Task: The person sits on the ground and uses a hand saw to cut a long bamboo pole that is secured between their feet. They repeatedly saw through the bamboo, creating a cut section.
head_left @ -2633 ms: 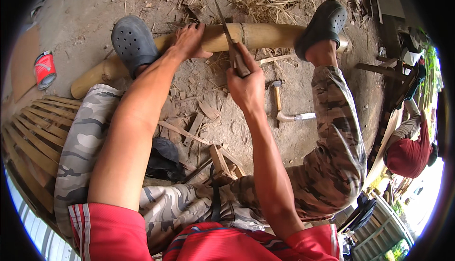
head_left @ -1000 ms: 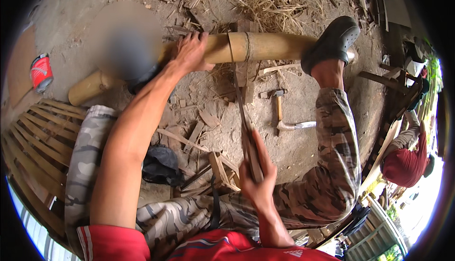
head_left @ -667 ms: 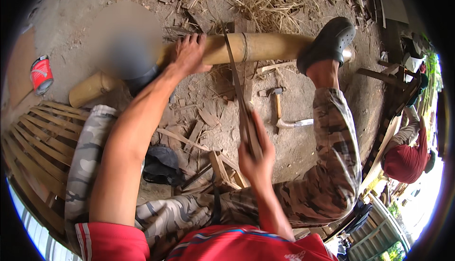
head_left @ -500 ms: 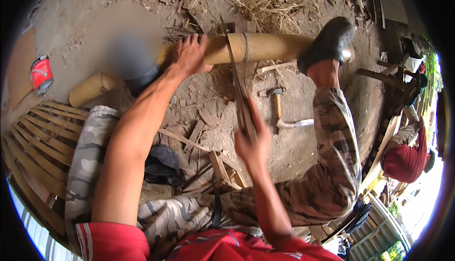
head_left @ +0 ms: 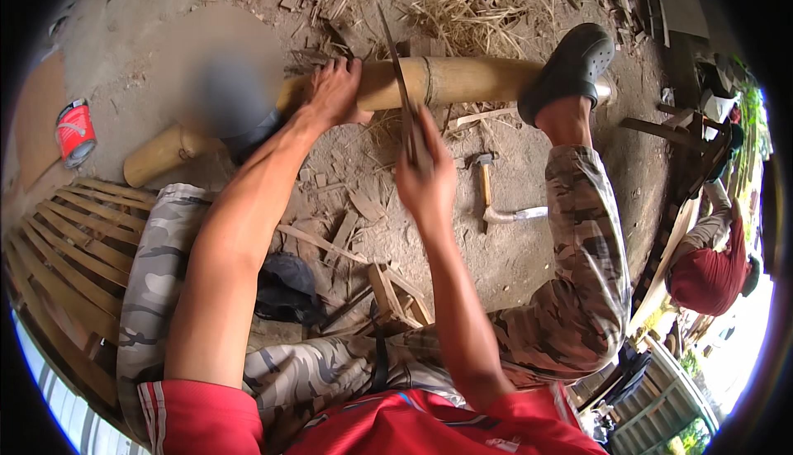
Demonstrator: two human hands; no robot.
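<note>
A thick yellow-brown bamboo pole lies crosswise in front of me. My left hand is clasped over it from above, left of the saw. In my right hand is the handle of a handsaw, whose long narrow blade crosses the bamboo just left of a node ring. The fingers wrap the handle, which is partly hidden. A dark clog on my right foot presses on the pole's right part. My left foot is blurred out near the pole's left part.
On the ground lie a hammer, a pale curved tool, a black cap-like item and wood scraps. A red can and slatted bamboo piece are at left. Straw lies beyond. Another person in dark red is at right.
My right hand has moved forward, away from my body, pushing the saw further across the bamboo. My left hand and the pole stay nearly in place.
</note>
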